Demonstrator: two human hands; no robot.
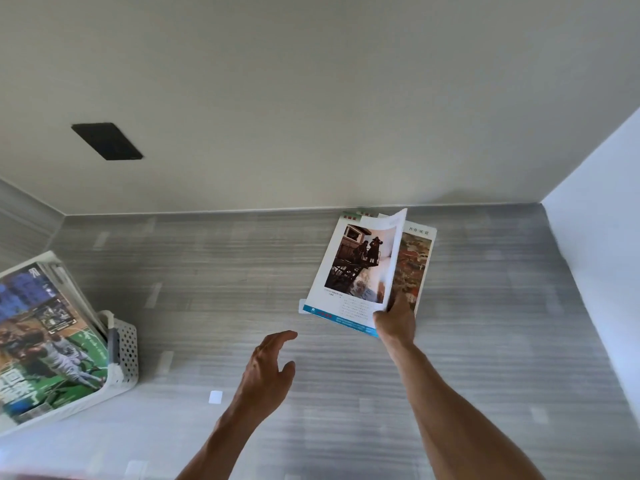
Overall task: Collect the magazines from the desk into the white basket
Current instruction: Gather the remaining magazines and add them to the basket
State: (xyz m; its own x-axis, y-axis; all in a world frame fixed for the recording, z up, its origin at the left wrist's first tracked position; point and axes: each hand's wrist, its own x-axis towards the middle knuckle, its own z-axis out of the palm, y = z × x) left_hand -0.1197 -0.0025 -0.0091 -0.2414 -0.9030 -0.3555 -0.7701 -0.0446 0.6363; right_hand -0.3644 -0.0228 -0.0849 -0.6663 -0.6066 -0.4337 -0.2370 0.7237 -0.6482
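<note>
A magazine (356, 268) with a brown photo on its page is lifted off the grey desk (214, 278) near the back wall, its pages fanning open. My right hand (396, 318) grips its lower right corner. My left hand (268, 368) hovers open above the desk, left of and below the magazine, holding nothing. At the far left stands the white perforated basket (126, 351), tilted in view, with several magazines (45, 337) in it; the top cover shows a sports scene on green.
A black rectangular plate (106, 141) is set in the beige wall behind the desk. A white wall (595, 216) bounds the desk on the right. A small white sticker (215, 397) lies on the desk near my left forearm.
</note>
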